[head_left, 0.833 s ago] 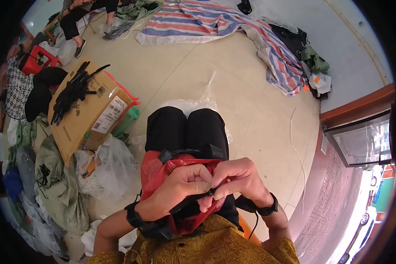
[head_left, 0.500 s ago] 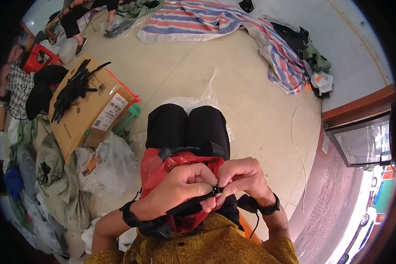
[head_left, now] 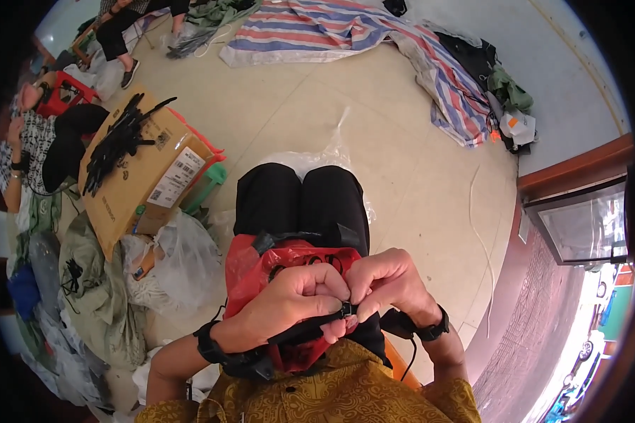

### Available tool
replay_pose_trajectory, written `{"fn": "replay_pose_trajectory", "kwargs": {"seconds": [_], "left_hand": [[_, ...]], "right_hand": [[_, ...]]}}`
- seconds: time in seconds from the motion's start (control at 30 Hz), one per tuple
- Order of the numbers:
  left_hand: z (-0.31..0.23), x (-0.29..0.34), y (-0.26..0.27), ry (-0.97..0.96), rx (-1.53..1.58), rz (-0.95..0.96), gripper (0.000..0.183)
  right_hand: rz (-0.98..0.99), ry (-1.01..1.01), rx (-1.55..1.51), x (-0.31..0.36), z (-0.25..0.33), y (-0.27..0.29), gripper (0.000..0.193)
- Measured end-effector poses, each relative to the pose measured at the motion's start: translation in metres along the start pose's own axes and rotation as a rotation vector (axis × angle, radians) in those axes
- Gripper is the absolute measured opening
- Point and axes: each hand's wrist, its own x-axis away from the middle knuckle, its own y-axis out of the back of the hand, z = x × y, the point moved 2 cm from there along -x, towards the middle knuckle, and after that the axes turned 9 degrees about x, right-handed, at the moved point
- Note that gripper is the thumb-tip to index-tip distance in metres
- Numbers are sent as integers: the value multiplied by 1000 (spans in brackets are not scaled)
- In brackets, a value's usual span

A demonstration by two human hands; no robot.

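Pinching together at the middle of the head view, the left hand and the right hand meet fingertip to fingertip over a small black clip. Both grips are narrow: the left thumb and forefinger close on the clip from the left, and the right thumb and forefinger press on it from the right, so the piece is held between the two hands and mostly hidden by them. Its exact shape is too small to make out. A black strap runs from the clip leftward under the left palm.

Just beneath the hands a red plastic bag lies open on the person's lap, holding more dark pieces that are only partly visible. The lap is covered by black trousers, knees together, and the person wears a mustard patterned shirt at the lower edge. Each wrist carries a black band.

Left of the knees, a cardboard box stands tilted on the pale floor, with a heap of black straps lying on top of it. A clear plastic bag sits just beside the box. A striped tarpaulin is spread well apart at the top, and another person sits at the left edge.
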Motion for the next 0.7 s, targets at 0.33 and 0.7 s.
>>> {"fn": "replay_pose_trajectory", "kwargs": {"seconds": [0.33, 0.7], "left_hand": [[3, -4, -3, -19, 41, 36, 6], [-2, -8, -10, 11, -57, -155, 13]], "right_hand": [[-62, 152, 143, -1, 12, -6, 18], [31, 261, 63, 6, 25, -6, 11]]}}
